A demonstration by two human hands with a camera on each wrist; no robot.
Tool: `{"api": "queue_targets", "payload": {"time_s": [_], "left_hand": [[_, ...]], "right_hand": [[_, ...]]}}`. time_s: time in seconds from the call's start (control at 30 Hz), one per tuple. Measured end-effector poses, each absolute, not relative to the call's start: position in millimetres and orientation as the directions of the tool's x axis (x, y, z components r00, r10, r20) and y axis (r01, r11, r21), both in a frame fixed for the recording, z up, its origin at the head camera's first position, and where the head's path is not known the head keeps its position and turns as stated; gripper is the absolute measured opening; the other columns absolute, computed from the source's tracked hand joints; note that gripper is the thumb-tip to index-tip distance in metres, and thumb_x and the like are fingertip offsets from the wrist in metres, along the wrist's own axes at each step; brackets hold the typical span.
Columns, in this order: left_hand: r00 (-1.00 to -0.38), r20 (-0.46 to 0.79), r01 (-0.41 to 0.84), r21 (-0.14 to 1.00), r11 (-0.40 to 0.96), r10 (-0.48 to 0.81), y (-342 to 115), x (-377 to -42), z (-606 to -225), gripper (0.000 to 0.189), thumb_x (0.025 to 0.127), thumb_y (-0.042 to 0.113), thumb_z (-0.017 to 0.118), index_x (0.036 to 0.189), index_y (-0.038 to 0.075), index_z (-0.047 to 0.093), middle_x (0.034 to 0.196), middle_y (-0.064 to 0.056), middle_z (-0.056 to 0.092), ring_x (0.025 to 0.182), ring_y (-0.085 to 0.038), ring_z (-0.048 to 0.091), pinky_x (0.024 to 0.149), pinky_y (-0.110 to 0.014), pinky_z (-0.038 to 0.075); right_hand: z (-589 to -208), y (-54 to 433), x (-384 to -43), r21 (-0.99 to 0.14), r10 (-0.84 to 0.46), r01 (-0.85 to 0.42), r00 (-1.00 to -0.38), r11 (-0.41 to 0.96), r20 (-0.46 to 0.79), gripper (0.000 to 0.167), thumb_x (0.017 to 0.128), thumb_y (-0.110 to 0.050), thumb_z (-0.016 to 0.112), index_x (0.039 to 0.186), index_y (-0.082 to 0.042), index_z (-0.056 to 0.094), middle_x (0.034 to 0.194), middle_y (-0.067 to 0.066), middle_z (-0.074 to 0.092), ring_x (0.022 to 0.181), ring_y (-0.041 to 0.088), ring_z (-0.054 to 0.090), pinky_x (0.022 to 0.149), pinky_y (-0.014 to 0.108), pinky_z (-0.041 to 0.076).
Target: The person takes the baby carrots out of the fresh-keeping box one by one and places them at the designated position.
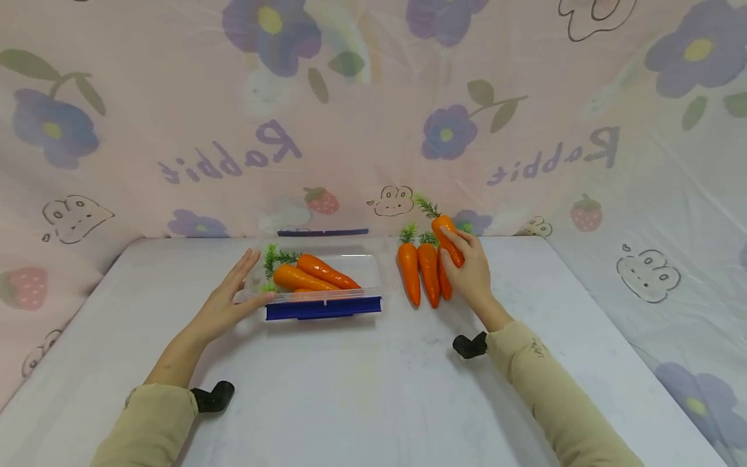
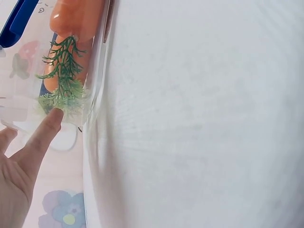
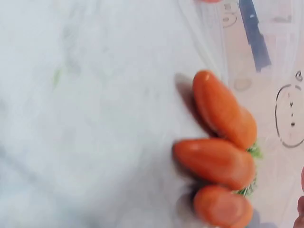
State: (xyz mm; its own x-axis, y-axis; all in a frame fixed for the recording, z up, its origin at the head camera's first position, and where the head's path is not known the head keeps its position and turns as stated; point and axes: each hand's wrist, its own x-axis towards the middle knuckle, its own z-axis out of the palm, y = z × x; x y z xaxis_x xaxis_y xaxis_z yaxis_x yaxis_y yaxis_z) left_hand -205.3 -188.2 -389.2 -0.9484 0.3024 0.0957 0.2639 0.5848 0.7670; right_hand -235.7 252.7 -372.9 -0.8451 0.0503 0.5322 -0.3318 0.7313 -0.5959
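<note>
A clear plastic box (image 1: 369, 275) with a blue latch (image 1: 323, 307) sits mid-table and holds two orange carrots (image 1: 318, 272) with green tops. My left hand (image 1: 248, 285) lies flat against the box's left end, fingers straight and thumb at the front corner. In the left wrist view a fingertip (image 2: 50, 124) touches the clear wall (image 2: 97, 90) beside the carrot greens (image 2: 61, 78). My right hand (image 1: 458, 253) grips a carrot (image 1: 445, 228) just above the table. Three more carrots (image 1: 428, 275) lie side by side left of that hand, seen close in the right wrist view (image 3: 216, 161).
A white table (image 1: 362, 389) is walled by floral plastic sheeting (image 1: 373, 130) at the back and both sides. A blue strip (image 1: 323, 231) lies along the table's back edge behind the box.
</note>
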Motion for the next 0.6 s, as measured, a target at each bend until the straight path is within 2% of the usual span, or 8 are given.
{"api": "queue_targets", "payload": {"time_s": [0.37,0.47,0.6], "left_hand": [[-0.947,0.095,0.266,0.770,0.581,0.308,-189,-206,-390,0.085,0.092,0.039,0.062,0.154,0.036,0.004,0.163,-0.004,-0.005,0.135,-0.055,0.027,0.099,-0.073,0.029],[-0.946,0.100,0.271,0.768,0.580,0.309,-189,-205,-390,0.085,0.092,0.038,0.062,0.155,0.032,0.005,0.163,-0.007,-0.004,0.134,-0.055,0.027,0.098,-0.073,0.030],[-0.944,0.103,0.276,0.765,0.581,0.312,-189,-205,-389,0.085,0.093,0.039,0.062,0.155,0.033,0.005,0.163,-0.006,-0.004,0.133,-0.057,0.028,0.095,-0.072,0.035]], "right_hand": [[-388,278,-233,-0.611,0.147,-0.216,-0.861,0.762,0.487,0.043,0.091,-0.012,0.059,0.134,-0.016,0.059,0.134,0.024,0.047,0.122,0.041,0.047,0.101,0.055,0.039],[-391,284,-232,-0.621,0.180,-0.182,-0.862,0.762,0.474,0.043,0.092,-0.013,0.058,0.134,-0.016,0.058,0.132,0.024,0.048,0.121,0.040,0.048,0.101,0.054,0.039],[-393,294,-229,-0.647,0.236,-0.130,-0.863,0.752,0.447,0.042,0.092,-0.011,0.057,0.135,-0.013,0.057,0.130,0.026,0.048,0.120,0.041,0.047,0.102,0.054,0.039]]}}
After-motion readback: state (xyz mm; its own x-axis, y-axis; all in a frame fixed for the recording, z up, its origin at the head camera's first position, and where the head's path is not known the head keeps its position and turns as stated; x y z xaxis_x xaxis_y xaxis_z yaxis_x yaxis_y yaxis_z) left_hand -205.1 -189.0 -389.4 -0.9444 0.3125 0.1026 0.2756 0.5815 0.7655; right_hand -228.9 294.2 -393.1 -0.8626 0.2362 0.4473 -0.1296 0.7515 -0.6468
